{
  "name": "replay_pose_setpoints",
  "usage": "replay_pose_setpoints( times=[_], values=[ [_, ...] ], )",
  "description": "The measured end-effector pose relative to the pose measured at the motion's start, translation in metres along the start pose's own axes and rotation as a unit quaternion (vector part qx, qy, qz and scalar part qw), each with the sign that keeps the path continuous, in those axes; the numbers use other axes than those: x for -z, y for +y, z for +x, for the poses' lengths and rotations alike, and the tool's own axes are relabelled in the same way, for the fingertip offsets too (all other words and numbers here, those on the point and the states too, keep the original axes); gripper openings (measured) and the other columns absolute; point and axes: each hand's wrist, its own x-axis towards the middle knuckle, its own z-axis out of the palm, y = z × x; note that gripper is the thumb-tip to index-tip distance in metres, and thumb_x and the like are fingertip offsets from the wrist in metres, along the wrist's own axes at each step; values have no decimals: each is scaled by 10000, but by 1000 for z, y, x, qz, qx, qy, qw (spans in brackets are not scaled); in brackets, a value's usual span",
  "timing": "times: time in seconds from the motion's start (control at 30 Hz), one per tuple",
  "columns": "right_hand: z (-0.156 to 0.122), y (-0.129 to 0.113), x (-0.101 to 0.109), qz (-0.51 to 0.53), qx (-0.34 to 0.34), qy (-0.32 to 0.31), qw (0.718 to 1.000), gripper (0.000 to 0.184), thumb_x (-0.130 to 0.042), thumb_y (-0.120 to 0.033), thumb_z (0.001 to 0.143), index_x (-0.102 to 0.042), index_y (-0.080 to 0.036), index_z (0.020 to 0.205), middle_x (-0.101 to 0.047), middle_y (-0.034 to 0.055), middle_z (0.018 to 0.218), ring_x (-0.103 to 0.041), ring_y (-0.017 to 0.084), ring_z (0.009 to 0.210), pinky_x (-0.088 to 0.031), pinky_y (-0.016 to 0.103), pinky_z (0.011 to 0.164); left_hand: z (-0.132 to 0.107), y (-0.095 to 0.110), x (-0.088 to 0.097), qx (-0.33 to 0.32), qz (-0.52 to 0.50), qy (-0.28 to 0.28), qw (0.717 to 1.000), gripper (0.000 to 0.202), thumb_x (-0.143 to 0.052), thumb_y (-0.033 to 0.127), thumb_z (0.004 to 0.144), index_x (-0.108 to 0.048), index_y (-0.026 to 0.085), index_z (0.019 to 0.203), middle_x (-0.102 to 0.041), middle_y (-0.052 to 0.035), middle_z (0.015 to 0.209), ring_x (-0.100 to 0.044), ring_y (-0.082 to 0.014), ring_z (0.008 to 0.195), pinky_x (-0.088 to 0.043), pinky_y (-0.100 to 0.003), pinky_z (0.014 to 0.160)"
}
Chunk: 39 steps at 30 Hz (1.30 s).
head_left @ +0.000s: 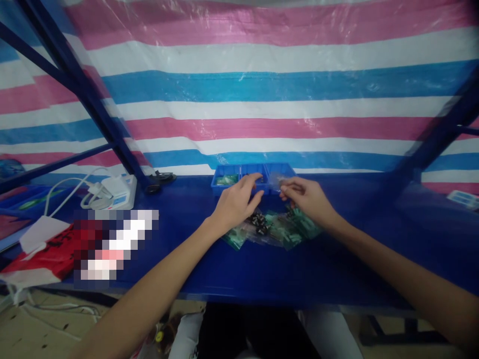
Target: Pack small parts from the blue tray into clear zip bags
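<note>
My left hand (235,202) hovers at the front of a blue divided tray (214,188), its fingers curved and thumb apart, with nothing visible between them. My right hand (309,199) pinches a small clear plastic bag (277,181) by its edge, in front of the tray's right compartment. What the bag holds is too blurred to tell. Green packets (226,180) lie in the left compartment; my left fingers partly hide the middle one. Below both hands several clear bags lie in a pile, some with green pieces (288,230), one with small black parts (259,223).
A blue table (224,274) carries everything. To the left are a white power strip (125,192) with cables, a black item (162,177), a red bag (56,252) and another blue tray (48,192). Blue metal posts (99,109) and a striped plastic sheet (262,89) stand behind.
</note>
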Motion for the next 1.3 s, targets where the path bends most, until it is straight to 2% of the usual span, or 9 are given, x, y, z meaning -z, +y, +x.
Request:
replay_pose_setpoints(
  times=[0.17,0.33,0.43,0.53,0.63,0.77,0.93,1.1,1.3],
  values=[
    [20,10,19,104,-72,86,988,298,-758,-357,762,-642,-167,961,-756,128,889,-723,235,793,-476,247,458,1,0,3,14,19,-19,1000,330,-442,287,1022,-496,186,1332,-642,-100,1171,-656,-184,894,-517,-288,698],
    [22,16,22,52,-74,85,992,416,-722,-378,787,-598,-180,1131,-746,113,870,-710,255,810,-452,258,436,1,-7,3,8,50,-65,997,255,-472,261,997,-580,190,1217,-668,-66,1062,-652,-182,832,-496,-285,650],
    [18,13,21,-77,-11,64,995,309,-662,-377,824,-647,-189,1070,-736,99,877,-691,253,800,-486,305,532,2,-13,6,-3,55,-117,992,206,-507,258,970,-628,192,1123,-678,-57,997,-650,-193,820,-490,-298,652],
    [11,6,17,-216,83,34,972,188,-596,-326,869,-700,-194,954,-737,86,884,-673,241,796,-507,370,705,3,-18,12,-12,15,-179,984,174,-545,257,935,-673,201,1040,-689,-47,929,-651,-193,825,-498,-305,682],
    [3,1,8,-274,165,-42,947,180,-548,-276,905,-711,-208,937,-741,70,890,-662,234,787,-495,386,761,6,-24,17,-16,-43,-219,975,195,-544,201,894,-711,207,994,-707,-39,896,-655,-180,815,-509,-304,711],
    [-10,-4,-6,-298,255,-159,906,214,-521,-249,942,-730,-225,985,-742,80,959,-645,263,923,-488,415,836,8,-31,20,-25,-73,-215,974,248,-540,145,823,-737,201,965,-726,-50,904,-660,-176,810,-515,-308,721],
    [-17,-6,-13,-299,282,-223,884,240,-527,-218,950,-740,-216,1061,-733,100,1071,-627,266,1005,-488,442,895,6,-36,19,14,-77,-269,960,272,-573,154,789,-750,209,987,-735,-44,927,-662,-169,794,-507,-289,697],
    [-17,-2,-12,-303,293,-241,875,247,-537,-215,962,-735,-186,1106,-718,120,1120,-618,258,1044,-485,432,926,4,-37,18,39,-78,-315,945,298,-569,148,793,-747,177,1031,-736,-67,995,-669,-177,865,-501,-279,761],
    [-17,-2,-12,-310,282,-250,873,246,-537,-213,971,-718,-164,1131,-715,116,1113,-604,256,1050,-487,420,930,5,-35,17,61,-88,-338,935,320,-552,132,766,-740,168,1022,-726,-48,870,-634,-148,736,-454,-251,659]
  ],
)
